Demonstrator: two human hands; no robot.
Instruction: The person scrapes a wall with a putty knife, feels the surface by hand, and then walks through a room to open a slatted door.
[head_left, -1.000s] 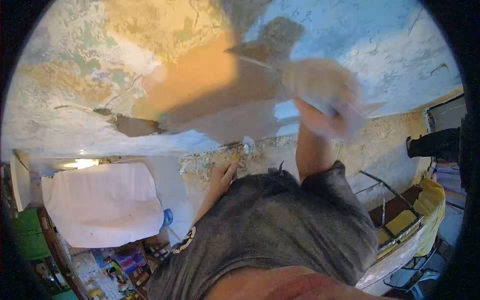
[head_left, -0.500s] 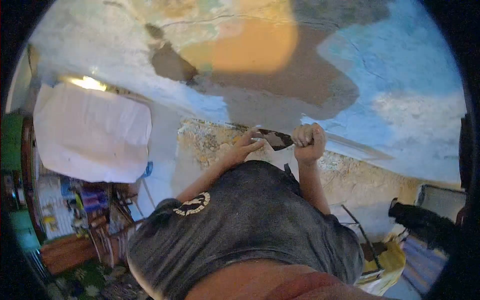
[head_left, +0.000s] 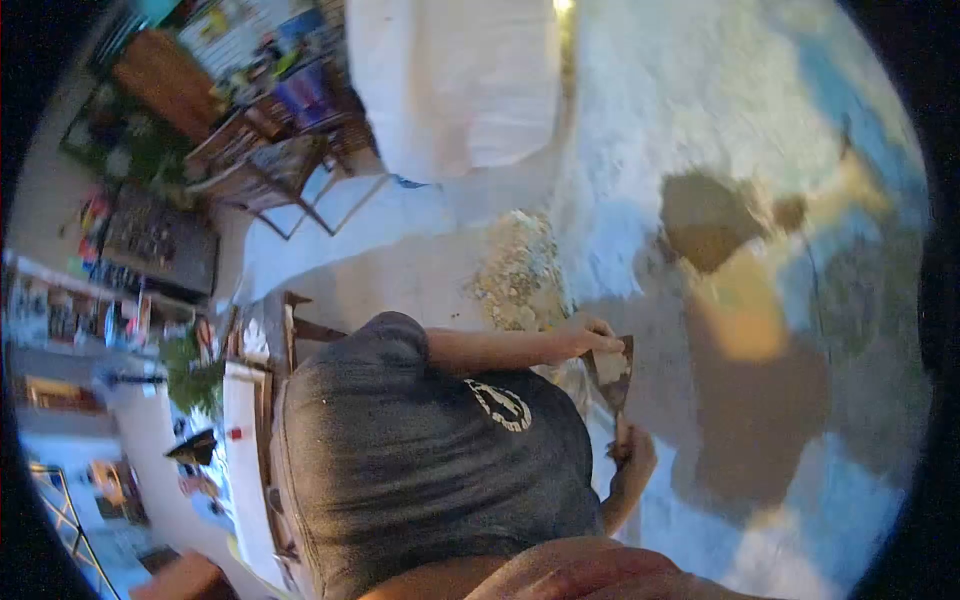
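My right hand (head_left: 632, 456) is closed around the handle of a putty knife (head_left: 618, 396) with a broad, flared blade. A pale lump of plaster (head_left: 608, 366) lies on that blade. At the wide end, the fingers of my left hand (head_left: 590, 335) are closed together at the blade's corner; how firmly they grip it is hard to see. Both hands are in front of my dark T-shirt (head_left: 420, 470), close to a patchy wall (head_left: 690, 330) of grey, blue, cream and orange-lit areas.
Crumbled rubble (head_left: 520, 270) lies on the floor along the wall's foot. A large white sheet-like panel (head_left: 455, 80) stands beyond it. A wooden chair (head_left: 265, 165), a dark cabinet (head_left: 160, 240) and a long table (head_left: 248, 450) are on the left.
My view has turned toward the left, so the wall now fills the right side. My left hand has gone from spread fingers to closed fingers at the putty knife's blade.
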